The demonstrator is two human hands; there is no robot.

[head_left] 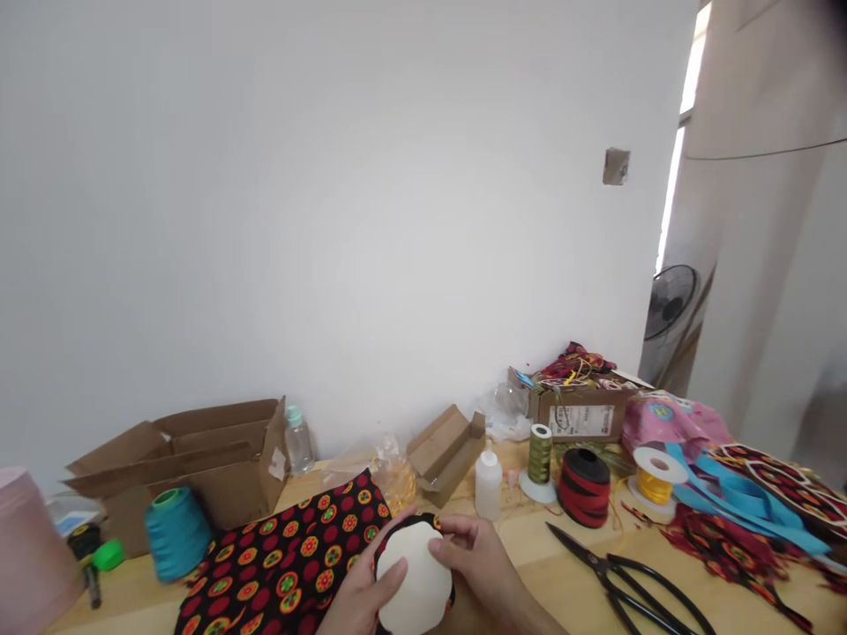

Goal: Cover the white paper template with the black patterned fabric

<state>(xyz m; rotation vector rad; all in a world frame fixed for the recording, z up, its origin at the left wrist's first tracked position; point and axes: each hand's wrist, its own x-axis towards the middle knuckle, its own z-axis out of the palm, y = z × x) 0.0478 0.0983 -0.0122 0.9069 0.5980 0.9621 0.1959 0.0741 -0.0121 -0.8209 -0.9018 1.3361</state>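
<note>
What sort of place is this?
Probably a small sewing or craft workshop: a thread spool, black scissors and patterned cloth sit on the wooden table, and the left hand and right hand hold a white disc.

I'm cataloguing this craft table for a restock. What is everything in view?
cardboard boxes: 3, brown, along the wall
bottles: 2, clear and white, beside boxes
thread cone: 1, teal, left
patterned fabric: 1, black-red, front left
spools: 3, olive, red-black, yellow, right of centre
scissors: 1, black, front right
ribbon: 1 tangle, blue, far right
fan: 1, dark, right background
table: 1, wooden, under everything
disc: 1, white, front centre
left hand: 1, holds disc's left edge
right hand: 1, holds disc's top right
</note>
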